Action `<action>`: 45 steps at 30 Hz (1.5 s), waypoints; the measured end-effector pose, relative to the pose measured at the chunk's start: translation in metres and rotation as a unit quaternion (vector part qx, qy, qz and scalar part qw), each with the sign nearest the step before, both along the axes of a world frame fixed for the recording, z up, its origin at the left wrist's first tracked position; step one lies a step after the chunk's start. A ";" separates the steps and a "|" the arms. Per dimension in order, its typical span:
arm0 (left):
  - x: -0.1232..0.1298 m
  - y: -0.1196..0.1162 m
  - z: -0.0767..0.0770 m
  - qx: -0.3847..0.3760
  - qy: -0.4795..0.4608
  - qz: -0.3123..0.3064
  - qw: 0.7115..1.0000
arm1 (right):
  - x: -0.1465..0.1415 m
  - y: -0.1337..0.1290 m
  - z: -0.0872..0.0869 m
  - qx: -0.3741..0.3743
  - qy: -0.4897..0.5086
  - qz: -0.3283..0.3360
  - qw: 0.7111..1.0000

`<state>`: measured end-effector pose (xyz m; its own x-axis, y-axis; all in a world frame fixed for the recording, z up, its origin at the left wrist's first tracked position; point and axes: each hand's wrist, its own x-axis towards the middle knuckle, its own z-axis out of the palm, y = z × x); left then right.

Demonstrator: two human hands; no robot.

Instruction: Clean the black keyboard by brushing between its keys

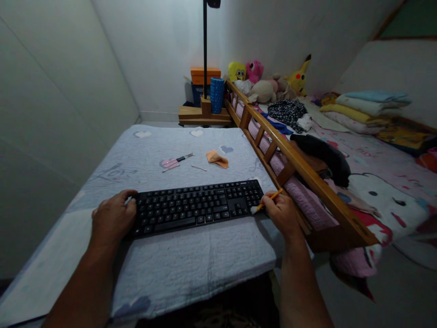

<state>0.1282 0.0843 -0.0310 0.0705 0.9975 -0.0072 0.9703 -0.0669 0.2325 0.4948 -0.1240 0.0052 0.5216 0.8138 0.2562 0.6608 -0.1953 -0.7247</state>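
R hand is closed round a small yellow-handled brush, its tip at the near R corner of the black keyboard. L hand is clamped on the keyboard's L end; it lies b/w both hands on the cloth-covered tabletop. Beyond it: a thin white swab, a slim dark-handled tool (too small to ID for sure) & an orange cloth. Wooden bed rail runs along the R side, w/ plush toys on the bed.
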 end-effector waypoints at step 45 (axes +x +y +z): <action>-0.001 0.000 -0.001 0.011 0.006 -0.004 1.000 | 0.030 -0.023 -0.004 0.024 0.052 -0.066 0.996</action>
<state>0.1272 0.0847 -0.0320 0.0776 0.9969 0.0144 0.9724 -0.0789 0.2197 0.5249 -0.1471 0.0014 0.6494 0.7243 0.2317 0.5524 -0.2400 -0.7983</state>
